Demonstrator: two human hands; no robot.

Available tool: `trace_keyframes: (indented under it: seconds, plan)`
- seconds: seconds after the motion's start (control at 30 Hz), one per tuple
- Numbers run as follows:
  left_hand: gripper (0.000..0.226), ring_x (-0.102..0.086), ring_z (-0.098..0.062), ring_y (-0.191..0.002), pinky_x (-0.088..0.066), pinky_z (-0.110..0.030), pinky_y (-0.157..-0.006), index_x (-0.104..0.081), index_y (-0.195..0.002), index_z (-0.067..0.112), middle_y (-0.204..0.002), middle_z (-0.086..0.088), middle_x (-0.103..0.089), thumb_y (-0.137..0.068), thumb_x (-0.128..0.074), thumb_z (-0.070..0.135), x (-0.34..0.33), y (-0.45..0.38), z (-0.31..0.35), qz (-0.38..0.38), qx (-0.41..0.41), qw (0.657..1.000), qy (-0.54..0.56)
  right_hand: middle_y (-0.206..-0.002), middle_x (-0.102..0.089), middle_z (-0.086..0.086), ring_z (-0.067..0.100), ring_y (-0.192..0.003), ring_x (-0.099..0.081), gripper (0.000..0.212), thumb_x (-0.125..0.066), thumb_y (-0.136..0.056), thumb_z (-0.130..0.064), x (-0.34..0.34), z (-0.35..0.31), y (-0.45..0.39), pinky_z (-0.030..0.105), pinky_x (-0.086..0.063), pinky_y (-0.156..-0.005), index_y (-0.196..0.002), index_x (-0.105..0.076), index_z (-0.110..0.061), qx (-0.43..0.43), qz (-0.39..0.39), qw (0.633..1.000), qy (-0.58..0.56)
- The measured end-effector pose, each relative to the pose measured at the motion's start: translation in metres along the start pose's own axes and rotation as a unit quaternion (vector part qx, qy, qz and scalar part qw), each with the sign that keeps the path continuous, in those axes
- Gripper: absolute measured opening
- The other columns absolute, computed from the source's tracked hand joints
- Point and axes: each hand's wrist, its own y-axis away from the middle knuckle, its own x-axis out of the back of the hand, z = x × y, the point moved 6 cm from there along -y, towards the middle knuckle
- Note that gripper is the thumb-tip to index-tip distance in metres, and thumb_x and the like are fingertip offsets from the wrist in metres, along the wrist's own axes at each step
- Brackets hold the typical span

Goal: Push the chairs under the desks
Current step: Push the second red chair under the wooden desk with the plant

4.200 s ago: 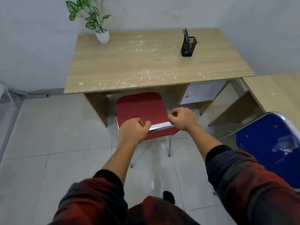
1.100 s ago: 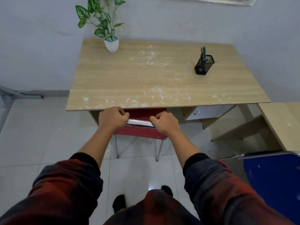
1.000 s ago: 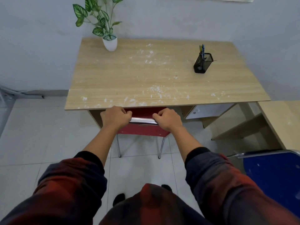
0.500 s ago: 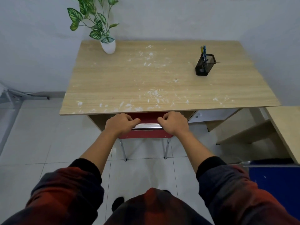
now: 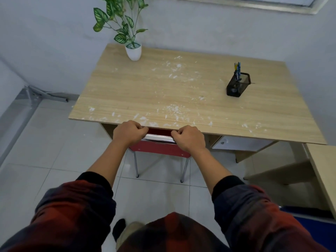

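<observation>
A red chair (image 5: 160, 149) with chrome legs stands against the front edge of a light wooden desk (image 5: 181, 91). Its seat is hidden under the desktop; only the backrest and rear legs show. My left hand (image 5: 130, 132) grips the left end of the chrome top rail of the backrest. My right hand (image 5: 189, 139) grips the right end of that rail. Both fists touch the desk's front edge. A blue chair (image 5: 316, 220) shows only as a sliver at the lower right, in front of a second desk (image 5: 325, 171).
On the desk stand a white potted plant (image 5: 133, 51) at the back left and a black mesh pen holder (image 5: 237, 86) at the right. A white drawer (image 5: 238, 143) hangs under the desk's right side. Grey walls close the back and left. The floor is pale tile.
Over the earlier frames the red chair slid forward from the open floor until its seat went under the desk. Both hands kept their grip on the rail and I stepped closer.
</observation>
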Motion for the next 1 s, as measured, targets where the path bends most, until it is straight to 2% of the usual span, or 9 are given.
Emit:
trace_keyframes:
  seconds: [0.13,0.33,0.5,0.63,0.77,0.9,1.0]
  plan:
    - [0.035,-0.058,-0.018,-0.06,-0.037,-0.024,-0.055,-0.071,-0.064,0.017,-0.057,0.004,-0.062,-0.084,-0.056,0.041,-0.004,0.009,0.008,0.013,0.002,1.0,0.003,-0.051,-0.053,0.001,0.022,-0.05,-0.048,0.044,-0.055,-0.087,-0.043,0.006,0.006,0.004,0.027,-0.038,-0.052,-0.057,-0.062,-0.011,0.009,-0.015,1.0,0.001]
    - [0.035,-0.057,-0.017,-0.059,-0.035,-0.024,-0.054,-0.07,-0.063,0.017,-0.057,0.005,-0.062,-0.084,-0.056,0.041,-0.002,0.006,0.007,0.007,-0.008,1.0,0.014,-0.05,-0.049,0.002,0.022,-0.05,-0.044,0.042,-0.056,-0.087,-0.041,0.007,0.005,0.002,0.026,-0.032,-0.05,-0.055,-0.056,-0.013,0.002,-0.017,1.0,0.005]
    - [0.034,-0.056,-0.013,-0.054,-0.044,-0.027,-0.059,-0.071,-0.066,0.021,-0.058,0.007,-0.063,-0.086,-0.056,0.044,-0.001,-0.001,0.007,0.003,-0.022,1.0,0.01,-0.046,-0.045,-0.002,0.018,-0.047,-0.04,0.04,-0.058,-0.086,-0.037,0.007,0.003,-0.001,0.025,-0.029,-0.049,-0.053,-0.056,-0.014,-0.015,-0.012,1.0,0.003]
    - [0.033,-0.056,-0.012,-0.061,-0.037,-0.026,-0.059,-0.069,-0.065,0.023,-0.06,0.008,-0.063,-0.085,-0.057,0.046,-0.002,-0.002,0.006,0.007,-0.034,0.999,0.017,-0.044,-0.04,-0.004,0.015,-0.044,-0.035,0.042,-0.059,-0.086,-0.035,0.008,0.003,0.001,0.025,-0.026,-0.048,-0.049,-0.05,-0.018,-0.023,-0.013,1.0,0.002]
    - [0.032,-0.055,-0.008,-0.06,-0.033,-0.025,-0.057,-0.068,-0.066,0.022,-0.062,0.007,-0.064,-0.086,-0.056,0.045,-0.001,0.0,0.005,-0.006,-0.055,0.998,0.031,-0.048,-0.047,-0.005,0.015,-0.049,-0.043,0.04,-0.058,-0.088,-0.038,0.009,0.001,0.004,0.025,-0.028,-0.051,-0.053,-0.056,-0.019,-0.045,-0.004,0.999,0.005]
    - [0.034,-0.055,-0.013,-0.057,-0.033,-0.025,-0.054,-0.064,-0.061,0.02,-0.058,0.005,-0.06,-0.086,-0.056,0.042,0.003,0.0,0.001,-0.015,-0.076,0.996,0.052,-0.056,-0.053,0.0,0.02,-0.055,-0.048,0.037,-0.056,-0.088,-0.038,0.009,-0.006,0.009,0.025,-0.031,-0.051,-0.062,-0.064,-0.013,-0.069,-0.002,0.997,0.014]
    - [0.036,-0.052,-0.015,-0.056,-0.032,-0.025,-0.053,-0.058,-0.055,0.021,-0.055,0.005,-0.056,-0.086,-0.056,0.039,0.006,-0.006,-0.005,-0.027,-0.078,0.995,0.051,-0.057,-0.049,0.002,0.023,-0.056,-0.045,0.035,-0.053,-0.089,-0.037,0.001,-0.011,0.01,0.026,-0.031,-0.051,-0.064,-0.058,-0.013,-0.068,-0.011,0.998,0.012]
